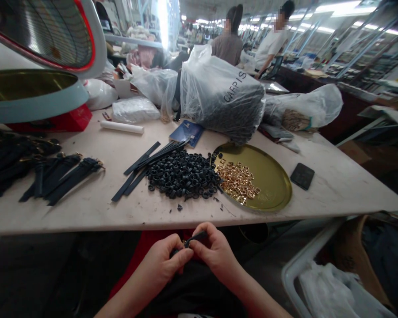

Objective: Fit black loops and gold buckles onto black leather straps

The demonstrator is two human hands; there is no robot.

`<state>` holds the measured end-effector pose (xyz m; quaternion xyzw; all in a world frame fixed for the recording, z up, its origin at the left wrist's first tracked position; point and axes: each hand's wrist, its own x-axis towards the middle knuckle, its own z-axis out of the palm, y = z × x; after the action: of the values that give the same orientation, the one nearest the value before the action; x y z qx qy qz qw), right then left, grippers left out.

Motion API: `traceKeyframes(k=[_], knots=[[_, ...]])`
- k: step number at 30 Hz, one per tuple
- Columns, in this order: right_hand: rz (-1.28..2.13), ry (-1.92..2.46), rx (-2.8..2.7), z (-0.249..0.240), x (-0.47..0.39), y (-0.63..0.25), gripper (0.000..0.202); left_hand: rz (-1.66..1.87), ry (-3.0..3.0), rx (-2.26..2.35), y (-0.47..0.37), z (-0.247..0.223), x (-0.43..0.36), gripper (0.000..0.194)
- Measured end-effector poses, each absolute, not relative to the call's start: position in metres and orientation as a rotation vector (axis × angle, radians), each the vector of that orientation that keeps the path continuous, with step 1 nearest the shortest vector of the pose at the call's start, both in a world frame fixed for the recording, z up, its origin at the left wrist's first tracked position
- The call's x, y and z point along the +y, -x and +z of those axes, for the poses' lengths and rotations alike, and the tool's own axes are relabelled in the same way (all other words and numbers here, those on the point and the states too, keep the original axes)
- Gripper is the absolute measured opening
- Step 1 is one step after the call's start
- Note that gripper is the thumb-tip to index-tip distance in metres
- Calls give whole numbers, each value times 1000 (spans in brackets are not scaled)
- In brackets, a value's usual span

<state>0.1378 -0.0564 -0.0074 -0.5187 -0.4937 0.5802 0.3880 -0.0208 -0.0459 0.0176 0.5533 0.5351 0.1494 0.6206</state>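
A narrow black strap (198,236) runs between my two hands, just below the table's front edge. My left hand (168,257) is closed around one part of it, thumb and fingers pinching near a small gold buckle (185,243), which the fingers partly hide. The other part is pinched between the thumb and fingers of my right hand (215,251). Ahead on the table is a heap of small black loops (182,174). Several loose black straps (135,170) lie at its left. Gold buckles (237,181) are piled on a round gold tray (272,181).
Bundled black straps (74,174) with gold fittings lie left on the table (96,212). A white roll (122,127), blue booklet (187,132) and filled plastic bag (222,92) stand behind. A dark phone-like slab (303,176) is right. Two people work beyond.
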Motion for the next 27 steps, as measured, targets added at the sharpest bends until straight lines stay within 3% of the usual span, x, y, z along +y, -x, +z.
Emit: traceKeyframes(k=[5, 10, 13, 15, 19, 23, 27], knots=[[1290, 1348, -1465, -12, -44, -142, 7, 395, -1207, 1244, 17, -7, -27, 31], [1337, 1329, -1502, -13, -30, -148, 4, 481, -1176, 1272, 9, -6, -18, 22], [1386, 1341, -1453, -12, -23, -149, 4, 500, -1282, 1225, 9, 1, -14, 47], [1389, 1323, -1473, -12, -15, -153, 9, 480, -1323, 1168, 11, 3, -12, 49], [926, 1537, -1734, -14, 10, -167, 19, 481, -1262, 1150, 15, 1, -6, 41], [328, 1868, -2175, -23, 35, -174, 14, 531, -1162, 1234, 16, 0, -5, 37], [304, 1873, -2152, -23, 39, -172, 12, 566, -1141, 1338, 17, 1, -7, 31]])
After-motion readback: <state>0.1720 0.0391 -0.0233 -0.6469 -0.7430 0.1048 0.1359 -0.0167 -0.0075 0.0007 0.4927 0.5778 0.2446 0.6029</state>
